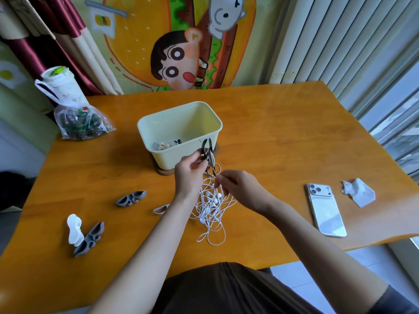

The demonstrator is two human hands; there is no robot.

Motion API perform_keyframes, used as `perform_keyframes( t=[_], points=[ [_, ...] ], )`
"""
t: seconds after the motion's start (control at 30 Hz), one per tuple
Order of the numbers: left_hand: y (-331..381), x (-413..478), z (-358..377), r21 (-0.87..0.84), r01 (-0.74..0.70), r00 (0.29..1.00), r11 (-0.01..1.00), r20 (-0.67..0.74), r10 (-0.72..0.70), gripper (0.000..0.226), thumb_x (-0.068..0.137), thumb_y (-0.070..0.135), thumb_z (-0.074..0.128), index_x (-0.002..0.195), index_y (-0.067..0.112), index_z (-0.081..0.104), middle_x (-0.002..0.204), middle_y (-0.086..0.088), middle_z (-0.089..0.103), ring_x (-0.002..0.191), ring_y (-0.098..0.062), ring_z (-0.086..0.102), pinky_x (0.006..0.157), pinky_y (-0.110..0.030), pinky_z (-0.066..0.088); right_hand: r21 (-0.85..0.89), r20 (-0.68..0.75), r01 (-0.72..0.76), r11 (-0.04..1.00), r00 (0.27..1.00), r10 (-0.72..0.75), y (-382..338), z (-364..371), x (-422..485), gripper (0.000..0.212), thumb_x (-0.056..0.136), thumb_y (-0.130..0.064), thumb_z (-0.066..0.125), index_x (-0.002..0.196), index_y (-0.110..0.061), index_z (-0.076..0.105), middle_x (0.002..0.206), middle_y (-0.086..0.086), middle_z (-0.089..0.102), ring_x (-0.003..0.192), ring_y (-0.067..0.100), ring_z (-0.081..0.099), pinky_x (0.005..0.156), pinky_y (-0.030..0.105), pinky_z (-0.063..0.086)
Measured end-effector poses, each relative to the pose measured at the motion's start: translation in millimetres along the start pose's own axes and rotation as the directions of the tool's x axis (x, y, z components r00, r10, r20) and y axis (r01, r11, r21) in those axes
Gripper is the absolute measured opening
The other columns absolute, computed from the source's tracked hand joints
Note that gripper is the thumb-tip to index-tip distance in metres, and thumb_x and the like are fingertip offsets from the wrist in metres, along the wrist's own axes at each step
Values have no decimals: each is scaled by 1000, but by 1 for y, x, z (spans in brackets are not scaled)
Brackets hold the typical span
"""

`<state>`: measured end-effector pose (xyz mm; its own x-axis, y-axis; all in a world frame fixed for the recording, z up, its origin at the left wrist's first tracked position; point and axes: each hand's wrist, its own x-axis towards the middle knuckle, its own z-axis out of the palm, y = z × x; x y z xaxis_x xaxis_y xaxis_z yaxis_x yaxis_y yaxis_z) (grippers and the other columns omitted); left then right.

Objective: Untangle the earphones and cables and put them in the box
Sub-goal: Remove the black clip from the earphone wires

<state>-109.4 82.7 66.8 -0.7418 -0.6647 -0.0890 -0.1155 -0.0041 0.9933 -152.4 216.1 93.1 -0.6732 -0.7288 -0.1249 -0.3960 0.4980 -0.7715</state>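
Two hands met just near the cream box [163, 156]. Left hand [188, 175] gripped a dark looped cable [207, 148], held high, likely to let the knot hang free. Right hand [240, 186] pinched one strand of the white earphones [210, 207], whose tangle trailed onto the table [272, 132].

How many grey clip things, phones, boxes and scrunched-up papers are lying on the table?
Grey clips: 2
Phone: 1
Box: 1
Scrunched paper: 1
Total: 5
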Motion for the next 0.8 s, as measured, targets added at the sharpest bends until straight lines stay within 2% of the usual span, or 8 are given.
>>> perform_keyframes(
  t=[0.13, 0.27, 0.4, 0.53, 0.6, 0.7, 0.77, 0.8],
  points=[
    [-5, -2, -4, 242, -173, 973, 955, 189, 129, 34, 89, -3, 59, 116, 15, 68, 91, 1, 57, 89, -14, 60, 84, -23, 48, -1, -56, -1, 1000, 998, 1, -6, -13, 6, 29, 98, -21, 45, 77, -18, 65, 58, -9, 53, 44, 1, 43, 46, 14, 32],
    [-4, -4, -10, 305, -234, 944, 923, 300, 140, 40, 87, -5, 61, 123, 14, 64, 89, 6, 57, 87, -12, 56, 81, -17, 45, -81, -19, -38, 996, 999, 36, -2, -26, 10, 29, 97, -23, 46, 79, -18, 68, 61, -9, 54, 40, 3, 39, 42, 16, 29],
    [-8, -5, -11, 368, -235, 913, 900, 402, 74, 39, 88, -2, 61, 123, 15, 63, 104, -13, 60, 98, -22, 59, 92, -31, 48, -151, -29, -52, 987, 998, 48, 8, -32, 12, 26, 95, -30, 51, 77, -24, 69, 61, -8, 55, 50, 13, 45, 50, 29, 34],
    [-12, -8, -10, 376, -205, 876, 903, 482, -2, 38, 90, -1, 58, 122, 18, 64, 107, -13, 60, 102, -25, 58, 94, -35, 47, -175, -37, -55, 983, 998, 50, 15, -33, 12, 25, 94, -33, 54, 74, -27, 69, 63, -3, 59, 49, 15, 40, 51, 31, 31],
    [-13, -9, -12, 366, -182, 865, 913, 502, -29, 37, 91, 0, 58, 122, 19, 65, 107, -13, 59, 103, -25, 58, 94, -36, 47, -172, -39, -54, 984, 998, 48, 15, -33, 11, 24, 93, -34, 55, 74, -28, 69, 60, -7, 58, 47, 14, 36, 49, 30, 28],
    [-13, -8, -17, 341, -138, 845, 930, 530, -69, 37, 91, -2, 56, 122, 17, 64, 102, -2, 59, 99, -17, 59, 83, -17, 49, -137, -97, -73, 988, 994, 60, 15, -34, 9, 22, 88, -36, 62, 69, -26, 66, 47, -14, 50, 43, 9, 36, 46, 25, 29],
    [-13, -9, -21, 344, -145, 816, 928, 572, -84, 38, 91, -3, 56, 122, 16, 64, 96, 6, 57, 94, -10, 57, 79, -9, 46, -113, -177, -78, 991, 983, 57, 16, -38, 11, 22, 85, -35, 67, 67, -24, 61, 52, -14, 49, 46, 6, 42, 46, 16, 31],
    [-13, -11, -23, 345, -149, 801, 927, 591, -91, 39, 90, -4, 56, 120, 20, 64, 94, 8, 57, 94, -10, 58, 82, -10, 46, -105, -221, -79, 991, 974, 55, 17, -41, 12, 22, 84, -34, 67, 68, -22, 60, 56, -15, 49, 48, 4, 43, 47, 13, 33]
  ],
)
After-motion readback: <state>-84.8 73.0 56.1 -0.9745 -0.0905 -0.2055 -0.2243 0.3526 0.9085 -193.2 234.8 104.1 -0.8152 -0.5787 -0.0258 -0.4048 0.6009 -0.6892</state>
